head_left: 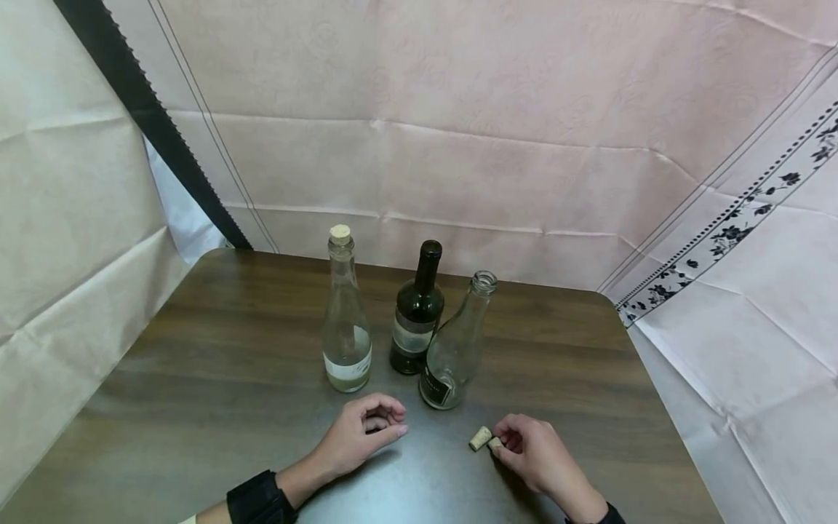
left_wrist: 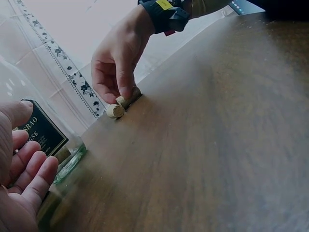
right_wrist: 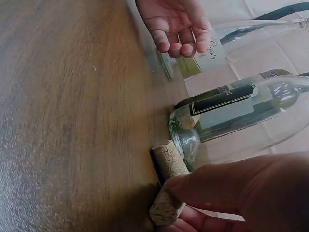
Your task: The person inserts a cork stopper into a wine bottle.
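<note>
My right hand (head_left: 533,453) pinches a small cork (right_wrist: 166,208) between thumb and fingers, low over the wooden table. Right beside it lies a second cork (head_left: 480,438). My left hand (head_left: 363,437) holds nothing; its fingers are loosely curled, in front of the bottles. Nearest to both hands stands a clear bottle (head_left: 463,349) with an uncovered mouth and a black label. A cork-coloured piece shows through its base in the wrist views. Behind it is a dark wine bottle (head_left: 419,306). To the left, another clear bottle (head_left: 343,320) with a pale label has a cork (head_left: 340,233) in its mouth.
The brown wooden table (head_left: 216,327) fills the lower part of the head view. Pale cloth sheeting (head_left: 458,145) hangs behind its far edge and along both sides. The three bottles stand close together near the middle.
</note>
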`<state>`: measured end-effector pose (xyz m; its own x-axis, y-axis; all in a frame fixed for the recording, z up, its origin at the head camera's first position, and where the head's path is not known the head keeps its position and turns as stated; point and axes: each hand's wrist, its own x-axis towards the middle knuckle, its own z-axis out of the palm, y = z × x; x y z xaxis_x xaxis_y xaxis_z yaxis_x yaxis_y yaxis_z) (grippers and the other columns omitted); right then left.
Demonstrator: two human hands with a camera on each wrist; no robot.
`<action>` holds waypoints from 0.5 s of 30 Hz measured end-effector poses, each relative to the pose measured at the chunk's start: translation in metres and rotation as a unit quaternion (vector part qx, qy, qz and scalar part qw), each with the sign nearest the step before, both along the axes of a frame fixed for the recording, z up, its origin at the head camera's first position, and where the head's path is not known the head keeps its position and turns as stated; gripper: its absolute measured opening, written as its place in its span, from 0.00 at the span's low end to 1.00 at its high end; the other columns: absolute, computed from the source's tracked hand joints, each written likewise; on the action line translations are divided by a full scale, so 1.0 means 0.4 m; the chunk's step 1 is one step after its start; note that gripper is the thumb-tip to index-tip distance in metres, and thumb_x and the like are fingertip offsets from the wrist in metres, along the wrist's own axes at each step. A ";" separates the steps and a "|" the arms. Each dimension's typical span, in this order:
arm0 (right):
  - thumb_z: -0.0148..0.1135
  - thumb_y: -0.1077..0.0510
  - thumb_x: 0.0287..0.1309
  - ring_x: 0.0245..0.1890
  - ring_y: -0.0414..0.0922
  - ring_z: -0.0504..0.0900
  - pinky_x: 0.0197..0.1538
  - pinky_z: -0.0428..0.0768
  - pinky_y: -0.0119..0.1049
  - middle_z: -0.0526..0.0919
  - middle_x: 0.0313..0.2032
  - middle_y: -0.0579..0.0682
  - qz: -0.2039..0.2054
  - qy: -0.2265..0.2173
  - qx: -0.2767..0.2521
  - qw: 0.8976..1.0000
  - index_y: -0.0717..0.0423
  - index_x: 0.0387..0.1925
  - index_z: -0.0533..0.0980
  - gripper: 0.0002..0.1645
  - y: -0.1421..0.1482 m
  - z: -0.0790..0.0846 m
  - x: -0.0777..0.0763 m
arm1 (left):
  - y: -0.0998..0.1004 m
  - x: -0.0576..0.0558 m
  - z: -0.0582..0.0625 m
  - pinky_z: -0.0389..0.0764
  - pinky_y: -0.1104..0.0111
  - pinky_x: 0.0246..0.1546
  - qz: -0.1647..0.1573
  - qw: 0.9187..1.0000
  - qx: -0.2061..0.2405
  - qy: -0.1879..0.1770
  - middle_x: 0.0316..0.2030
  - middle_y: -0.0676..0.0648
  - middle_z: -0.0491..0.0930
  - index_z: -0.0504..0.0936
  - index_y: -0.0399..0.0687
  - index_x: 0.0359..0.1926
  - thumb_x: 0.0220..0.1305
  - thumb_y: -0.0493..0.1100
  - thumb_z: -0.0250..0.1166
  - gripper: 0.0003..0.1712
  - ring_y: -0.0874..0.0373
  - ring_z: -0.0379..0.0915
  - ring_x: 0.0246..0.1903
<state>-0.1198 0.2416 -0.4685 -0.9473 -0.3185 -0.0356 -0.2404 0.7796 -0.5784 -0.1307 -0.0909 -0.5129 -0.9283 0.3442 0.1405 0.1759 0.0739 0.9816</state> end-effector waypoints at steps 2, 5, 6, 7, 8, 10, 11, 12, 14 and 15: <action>0.75 0.63 0.56 0.29 0.27 0.76 0.32 0.78 0.26 0.83 0.30 0.40 0.003 0.004 0.001 1.000 0.49 0.34 0.82 0.09 0.000 0.002 -0.001 | 0.000 0.000 0.004 0.87 0.73 0.48 0.001 1.000 -0.003 -0.001 0.47 0.39 0.86 0.83 0.36 0.50 0.65 0.44 0.75 0.19 0.65 0.82 0.43; 0.75 0.63 0.56 0.29 0.26 0.76 0.32 0.79 0.26 0.83 0.29 0.39 0.003 0.018 -0.002 1.000 0.48 0.34 0.82 0.09 -0.001 0.006 -0.001 | 0.001 0.000 0.008 0.86 0.73 0.48 0.002 1.000 -0.010 -0.008 0.47 0.39 0.85 0.83 0.37 0.50 0.65 0.45 0.75 0.19 0.65 0.82 0.43; 0.75 0.63 0.56 0.29 0.26 0.76 0.32 0.79 0.26 0.83 0.29 0.39 -0.001 0.024 -0.007 1.000 0.48 0.34 0.82 0.09 -0.002 0.007 0.000 | 0.002 0.001 0.009 0.86 0.73 0.48 0.001 1.000 -0.013 -0.010 0.47 0.39 0.85 0.83 0.37 0.50 0.65 0.45 0.75 0.19 0.64 0.82 0.43; 0.75 0.63 0.57 0.29 0.27 0.77 0.32 0.79 0.26 0.83 0.30 0.39 -0.007 0.030 -0.012 0.999 0.48 0.34 0.82 0.09 -0.004 0.010 0.002 | 0.003 0.002 0.010 0.86 0.73 0.48 0.000 1.000 -0.016 -0.010 0.47 0.39 0.85 0.83 0.38 0.50 0.65 0.45 0.75 0.19 0.64 0.82 0.43; 0.75 0.63 0.57 0.29 0.27 0.77 0.33 0.80 0.26 0.83 0.30 0.39 -0.015 0.035 -0.019 0.999 0.48 0.34 0.82 0.08 -0.007 0.013 0.003 | 0.004 0.004 0.012 0.86 0.73 0.48 -0.001 1.000 -0.019 -0.008 0.47 0.39 0.85 0.83 0.38 0.50 0.65 0.46 0.75 0.19 0.64 0.82 0.43; 0.75 0.63 0.58 0.30 0.27 0.79 0.34 0.83 0.27 0.84 0.31 0.39 -0.037 0.047 -0.041 0.997 0.48 0.35 0.83 0.09 -0.014 0.020 0.007 | 0.009 0.007 0.017 0.86 0.72 0.48 -0.005 1.000 -0.025 0.011 0.47 0.39 0.85 0.83 0.39 0.50 0.65 0.46 0.75 0.19 0.62 0.83 0.43; 0.75 0.63 0.58 0.31 0.28 0.80 0.35 0.84 0.27 0.84 0.31 0.39 -0.051 0.054 -0.055 0.996 0.47 0.36 0.83 0.09 -0.018 0.023 0.011 | 0.013 0.009 0.020 0.87 0.72 0.48 -0.007 0.999 -0.028 0.030 0.47 0.40 0.85 0.84 0.40 0.50 0.65 0.47 0.75 0.19 0.61 0.83 0.43; 0.76 0.64 0.58 0.31 0.28 0.80 0.36 0.85 0.27 0.84 0.31 0.39 -0.064 0.064 -0.070 0.993 0.46 0.36 0.83 0.10 -0.022 0.026 0.014 | 0.018 0.010 0.025 0.87 0.70 0.47 -0.008 0.998 -0.031 0.055 0.46 0.40 0.85 0.84 0.41 0.49 0.65 0.47 0.75 0.18 0.60 0.84 0.43; 0.77 0.66 0.55 0.32 0.28 0.81 0.37 0.86 0.28 0.84 0.32 0.38 -0.086 0.094 -0.102 0.987 0.46 0.36 0.83 0.13 -0.031 0.029 0.020 | 0.029 0.012 0.037 0.88 0.67 0.46 -0.011 0.993 -0.038 0.108 0.45 0.43 0.86 0.84 0.47 0.49 0.64 0.46 0.76 0.16 0.57 0.85 0.42; 0.77 0.67 0.54 0.32 0.29 0.82 0.38 0.87 0.28 0.85 0.32 0.39 -0.093 0.114 -0.119 0.982 0.46 0.37 0.84 0.14 -0.036 0.030 0.023 | 0.035 0.012 0.044 0.89 0.66 0.46 -0.014 0.989 -0.043 0.139 0.44 0.45 0.86 0.85 0.50 0.49 0.64 0.46 0.76 0.15 0.56 0.85 0.42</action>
